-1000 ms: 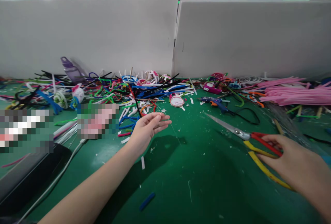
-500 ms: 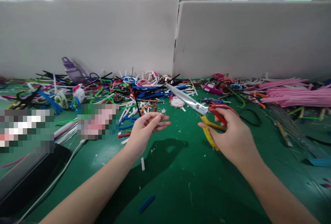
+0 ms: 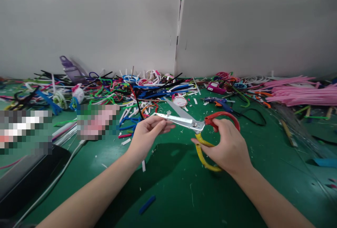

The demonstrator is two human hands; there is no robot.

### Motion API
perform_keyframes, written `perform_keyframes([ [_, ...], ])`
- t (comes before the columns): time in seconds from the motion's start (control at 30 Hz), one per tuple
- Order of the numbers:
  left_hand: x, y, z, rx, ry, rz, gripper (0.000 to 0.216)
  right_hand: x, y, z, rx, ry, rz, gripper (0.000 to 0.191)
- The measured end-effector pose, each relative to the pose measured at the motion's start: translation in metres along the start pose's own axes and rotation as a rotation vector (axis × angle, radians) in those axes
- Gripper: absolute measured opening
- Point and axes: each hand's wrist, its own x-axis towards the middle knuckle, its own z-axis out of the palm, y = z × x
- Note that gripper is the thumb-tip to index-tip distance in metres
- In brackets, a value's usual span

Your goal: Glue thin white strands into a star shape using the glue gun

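The right hand [image 3: 229, 147], right of centre in the frame, was wrapped around the handles of a large pair of metal scissors [image 3: 194, 124] with silver blades, one red handle and one yellow handle. The scissors were held in the air around the middle of the frame, their blades parted and pointing left.

The left hand [image 3: 149, 133], just left of centre, had its thumb bent against its curled fingers, with the fingertips right at the lower blade. Whether it pinched something thin or touched the metal could not be told.

Under both hands spread a glossy green tabletop [image 3: 173, 193]. A short, narrow white strip [image 3: 143, 166] lay just below the left wrist, and a short, fuzzy-looking blue stick [image 3: 147, 205] lay at the bottom centre. Beyond the scissors, right of centre, rested a blue and orange glue gun [image 3: 219, 103], near a flat, round white piece with a pinkish rim [image 3: 179, 101].

A thick bundle of long pink strips [image 3: 297, 91] lay at the right edge. In the upper left, a translucent purple plastic bottle [image 3: 71, 68] leaned before a pale grey upright panel [image 3: 92, 31].
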Motion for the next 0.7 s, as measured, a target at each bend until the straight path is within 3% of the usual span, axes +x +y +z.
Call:
perform_keyframes([
  [0.23, -0.0003, -0.0062, -0.0002, 0.042, 0.089, 0.027, 0.014, -0.0045, -0.0008, 0.0007, -0.094, 0.016, -0.113, 0.051],
  [0.7, -0.0044, -0.0043, 0.0033, 0.090, -0.006, 0.042, 0.010, -0.0023, 0.0050, -0.0014, -0.187, 0.043, -0.184, 0.049],
])
